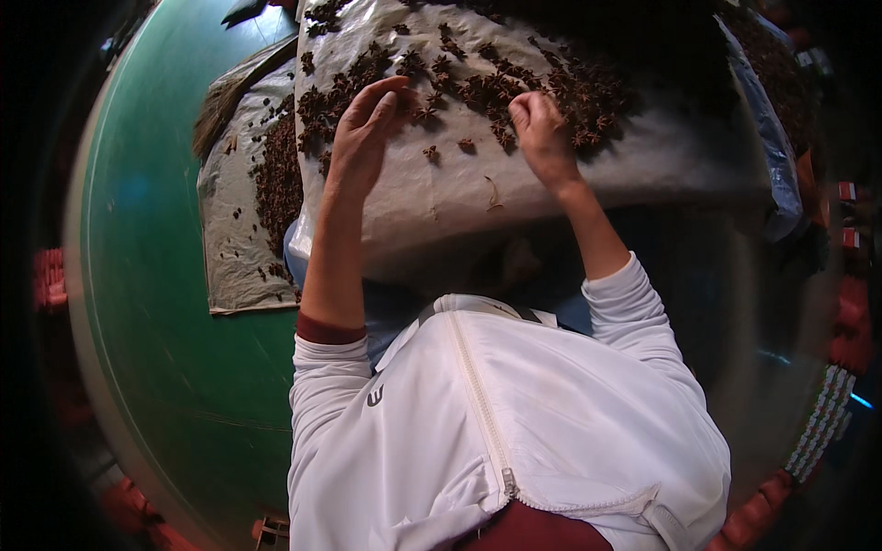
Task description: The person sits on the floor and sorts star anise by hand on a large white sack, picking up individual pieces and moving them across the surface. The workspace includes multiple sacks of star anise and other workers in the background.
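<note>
Dark brown star anise pods (490, 89) lie scattered and heaped over a pale plastic sheet (413, 200) on a raised surface before me. My left hand (368, 124) is over the left part of the sheet, its fingers curved and the thumb apart from them; no held thing shows in it. On the right, my right hand (542, 131) is beside the larger heap of pods, its thumb and forefinger pinched together. Whether a pod is between those fingertips cannot be seen. Between the hands a few single pods and a thin dry stem (493, 193) lie on the sheet.
Left of the raised surface, a second sheet (227, 268) on the green floor bears a heap of small brown pieces (279, 172). A straw broom (217, 117) rests at its upper edge. Another plastic sheet or bag (768, 144) with dark contents stands at the right.
</note>
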`<state>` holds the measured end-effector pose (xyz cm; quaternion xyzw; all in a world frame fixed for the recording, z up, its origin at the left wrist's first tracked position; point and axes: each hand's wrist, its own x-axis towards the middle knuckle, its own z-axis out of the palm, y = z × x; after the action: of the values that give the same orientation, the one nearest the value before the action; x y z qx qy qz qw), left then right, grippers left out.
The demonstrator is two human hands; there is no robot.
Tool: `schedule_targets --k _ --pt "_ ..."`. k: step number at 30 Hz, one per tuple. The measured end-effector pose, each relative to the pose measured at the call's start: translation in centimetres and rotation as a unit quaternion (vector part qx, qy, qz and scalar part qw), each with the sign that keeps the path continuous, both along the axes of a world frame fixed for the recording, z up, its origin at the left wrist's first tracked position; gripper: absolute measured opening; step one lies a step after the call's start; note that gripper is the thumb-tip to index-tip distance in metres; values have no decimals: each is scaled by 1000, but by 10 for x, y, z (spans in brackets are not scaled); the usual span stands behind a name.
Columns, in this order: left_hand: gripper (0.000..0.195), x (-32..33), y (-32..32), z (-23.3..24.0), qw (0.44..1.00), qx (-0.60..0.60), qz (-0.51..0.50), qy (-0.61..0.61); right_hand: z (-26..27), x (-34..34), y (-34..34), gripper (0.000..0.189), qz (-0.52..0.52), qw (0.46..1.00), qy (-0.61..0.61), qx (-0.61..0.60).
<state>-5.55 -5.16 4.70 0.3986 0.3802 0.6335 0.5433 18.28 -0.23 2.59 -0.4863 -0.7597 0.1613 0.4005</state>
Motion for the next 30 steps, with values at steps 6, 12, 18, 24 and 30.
schedule_targets --k 6,12,18,24,30 --pt "39 36 15 -36 851 165 61 495 -10 1 -96 7 291 940 -173 31" --pt "41 64 28 -58 719 183 36 670 -1 22 -25 6 60 998 10 31" --pt "30 7 36 -57 665 125 152 720 -13 5 54 18 -66 990 -126 -11" --pt "28 34 45 -48 746 180 187 613 -24 -12 53 21 -47 979 -199 -20" --pt "26 54 106 -41 659 164 -11 734 -19 1 44 16 -8 989 -138 60"
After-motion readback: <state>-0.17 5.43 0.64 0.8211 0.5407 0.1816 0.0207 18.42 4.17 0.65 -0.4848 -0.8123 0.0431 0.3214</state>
